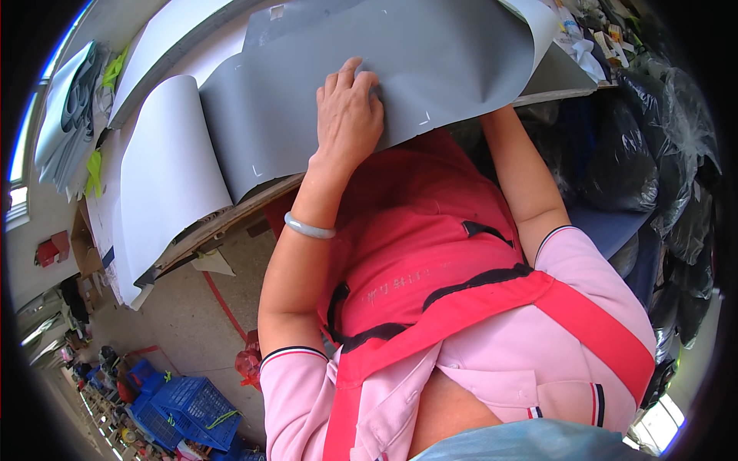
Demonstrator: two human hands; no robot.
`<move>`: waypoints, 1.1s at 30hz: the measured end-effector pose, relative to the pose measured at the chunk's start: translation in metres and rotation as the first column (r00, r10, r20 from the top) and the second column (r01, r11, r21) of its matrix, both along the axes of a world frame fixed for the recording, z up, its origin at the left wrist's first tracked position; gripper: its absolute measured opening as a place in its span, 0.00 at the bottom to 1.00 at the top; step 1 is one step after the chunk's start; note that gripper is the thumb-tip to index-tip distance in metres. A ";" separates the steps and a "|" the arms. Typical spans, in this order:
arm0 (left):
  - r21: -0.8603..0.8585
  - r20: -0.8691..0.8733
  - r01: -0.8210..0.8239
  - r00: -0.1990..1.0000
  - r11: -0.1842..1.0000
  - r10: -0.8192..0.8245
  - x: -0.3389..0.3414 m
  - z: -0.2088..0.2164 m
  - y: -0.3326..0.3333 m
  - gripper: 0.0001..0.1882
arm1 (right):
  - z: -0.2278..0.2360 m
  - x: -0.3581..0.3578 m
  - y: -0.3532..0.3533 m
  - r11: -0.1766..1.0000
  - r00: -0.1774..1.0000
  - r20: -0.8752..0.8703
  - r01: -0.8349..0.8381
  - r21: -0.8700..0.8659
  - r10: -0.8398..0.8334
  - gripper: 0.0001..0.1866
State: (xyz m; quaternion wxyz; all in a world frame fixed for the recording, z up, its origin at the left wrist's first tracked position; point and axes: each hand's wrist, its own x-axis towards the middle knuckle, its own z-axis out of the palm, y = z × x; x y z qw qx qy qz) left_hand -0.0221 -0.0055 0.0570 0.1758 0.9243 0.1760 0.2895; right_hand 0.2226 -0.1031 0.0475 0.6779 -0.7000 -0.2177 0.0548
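A large flexible sheet (292, 107), grey on its upper face, lies over the worktable in front of me. Small white corner marks show on it, and its ends curl to reveal a pale underside. My left hand (350, 115) rests palm down near the sheet's middle, fingers bent and somewhat apart, with nothing visible in them. A pale bangle (309, 226) circles that forearm. On the right, my other forearm (523, 157) passes beneath the sheet's near edge. The sheet hides my right hand, so what it touches cannot be seen.
The table's wooden edge (231, 219) runs along the near left. Black plastic bags (623, 165) crowd the right side. Folded sheets (65, 127) hang at far left. Blue plastic crates (196, 407) stand on the floor at lower left. A red apron (415, 230) covers my front.
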 end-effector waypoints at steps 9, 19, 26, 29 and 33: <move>-0.214 0.014 0.071 0.997 0.974 -0.070 0.007 0.007 0.016 0.07 | 0.000 -0.003 -0.001 1.000 1.000 0.012 0.007 -0.007 -0.007 0.16; -0.135 0.253 0.219 0.951 0.966 -0.181 0.021 0.040 -0.039 0.13 | -0.004 -0.007 -0.001 0.988 0.991 0.117 0.078 -0.135 -0.062 0.16; 0.024 0.007 0.381 0.924 0.924 -0.381 0.083 0.055 -0.107 0.24 | -0.015 -0.067 -0.029 -0.165 0.834 0.544 0.552 -0.817 0.093 0.16; 0.040 -0.131 0.418 0.903 0.908 -0.410 0.100 0.063 -0.103 0.16 | -0.008 -0.076 -0.023 -0.313 0.786 0.588 0.617 -0.722 0.192 0.16; 0.023 0.060 0.334 0.940 0.942 -0.334 0.107 0.085 -0.066 0.06 | 0.007 -0.054 0.009 0.158 0.628 0.769 0.753 -0.639 0.115 0.12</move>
